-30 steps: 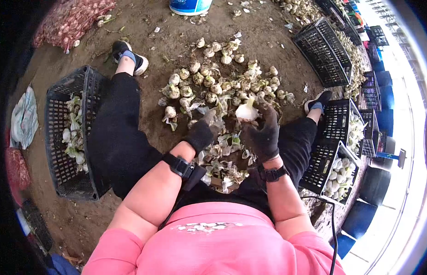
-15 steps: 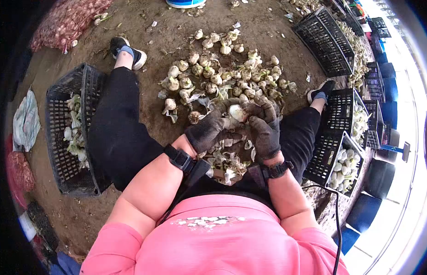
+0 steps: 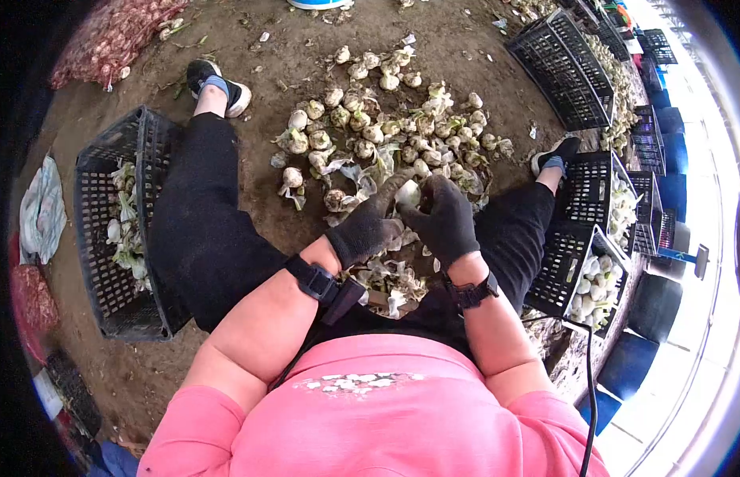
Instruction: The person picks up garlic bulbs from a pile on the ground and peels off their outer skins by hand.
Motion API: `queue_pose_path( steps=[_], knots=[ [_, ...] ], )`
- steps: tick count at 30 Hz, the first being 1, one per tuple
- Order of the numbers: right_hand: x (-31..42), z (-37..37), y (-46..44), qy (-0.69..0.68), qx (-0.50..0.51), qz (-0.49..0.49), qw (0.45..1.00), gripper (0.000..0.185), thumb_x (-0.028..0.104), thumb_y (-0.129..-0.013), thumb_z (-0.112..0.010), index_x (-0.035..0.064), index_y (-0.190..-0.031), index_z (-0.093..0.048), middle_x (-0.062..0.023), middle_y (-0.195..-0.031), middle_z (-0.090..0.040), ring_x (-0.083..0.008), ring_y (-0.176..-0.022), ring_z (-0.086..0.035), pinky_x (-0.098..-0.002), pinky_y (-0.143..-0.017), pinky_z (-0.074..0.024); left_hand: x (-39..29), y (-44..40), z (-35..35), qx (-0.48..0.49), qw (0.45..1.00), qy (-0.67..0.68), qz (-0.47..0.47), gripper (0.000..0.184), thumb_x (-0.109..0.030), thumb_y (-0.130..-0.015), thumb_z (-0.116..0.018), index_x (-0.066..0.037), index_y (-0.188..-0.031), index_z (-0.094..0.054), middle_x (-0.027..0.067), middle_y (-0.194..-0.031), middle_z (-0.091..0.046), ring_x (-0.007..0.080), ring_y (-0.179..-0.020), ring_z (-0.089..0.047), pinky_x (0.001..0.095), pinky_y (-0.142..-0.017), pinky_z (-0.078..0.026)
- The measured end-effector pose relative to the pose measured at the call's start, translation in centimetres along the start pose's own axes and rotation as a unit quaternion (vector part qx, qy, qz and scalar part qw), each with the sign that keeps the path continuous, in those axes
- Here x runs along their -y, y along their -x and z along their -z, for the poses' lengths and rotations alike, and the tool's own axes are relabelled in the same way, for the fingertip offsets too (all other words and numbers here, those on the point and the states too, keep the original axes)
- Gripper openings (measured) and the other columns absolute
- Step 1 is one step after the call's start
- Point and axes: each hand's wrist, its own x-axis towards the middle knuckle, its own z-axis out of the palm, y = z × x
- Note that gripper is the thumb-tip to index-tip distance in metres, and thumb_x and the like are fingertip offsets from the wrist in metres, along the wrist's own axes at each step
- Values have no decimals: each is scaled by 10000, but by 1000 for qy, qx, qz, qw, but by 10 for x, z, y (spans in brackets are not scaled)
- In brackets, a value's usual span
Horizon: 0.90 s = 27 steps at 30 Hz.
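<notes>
A white, partly peeled garlic bulb (image 3: 407, 194) is held between my two gloved hands, above the ground between my legs. My left hand (image 3: 365, 229), in a dark dirty glove, closes around its left side. From the right, my right hand (image 3: 445, 221) curls over with its back turned up, fingers closed against the bulb; the fingertips are partly hidden. Just beyond lies a spread pile of unpeeled garlic bulbs (image 3: 362, 123) with brown roots and dry skins. Loose papery skins (image 3: 390, 278) lie below my hands.
At my left stands a black crate (image 3: 108, 274) with trimmed stalks inside. Crates on the right hold white bulbs (image 3: 596, 290). Another black crate (image 3: 565, 75) stands tilted at the upper right. A red mesh sack (image 3: 116, 40) sits at the upper left. A cable (image 3: 590, 389) hangs at my right.
My right hand has rolled over so that its back now faces up, with the fingers over the bulb. The bulb has shifted slightly left and shows more white.
</notes>
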Motion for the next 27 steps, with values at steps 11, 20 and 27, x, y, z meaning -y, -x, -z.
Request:
queue_pose_path(
  steps=[11,20,27],
  knots=[
    [7,-5,8,-136,-2,-107,985,196,147,-742,-625,16,-871,-558,-168,-734,-609,-395,-699,-588,-440,-636,-474,-2,4,-1,-93,986,-124,66,670,68,-724,-511,-78,-1362,-370,142,-1213,-551,190,-1109,-528,299,-953,-419],
    [-41,-30,10,-108,-1,-127,986,188,174,-731,-654,9,-749,-564,-182,-675,-580,-360,-653,-580,-420,-588,-449,1,3,5,-115,989,-53,75,675,85,-660,-449,-73,-1316,-420,86,-1187,-561,204,-1097,-538,301,-945,-428],
    [-95,-57,3,-211,-7,-165,963,75,48,-771,-629,10,-832,-606,-45,-741,-633,-118,-720,-604,-281,-604,-491,-30,3,-9,23,890,427,158,803,27,-622,-456,-117,-1398,-310,102,-1190,-512,169,-881,-586,281,-708,-537]
  ],
)
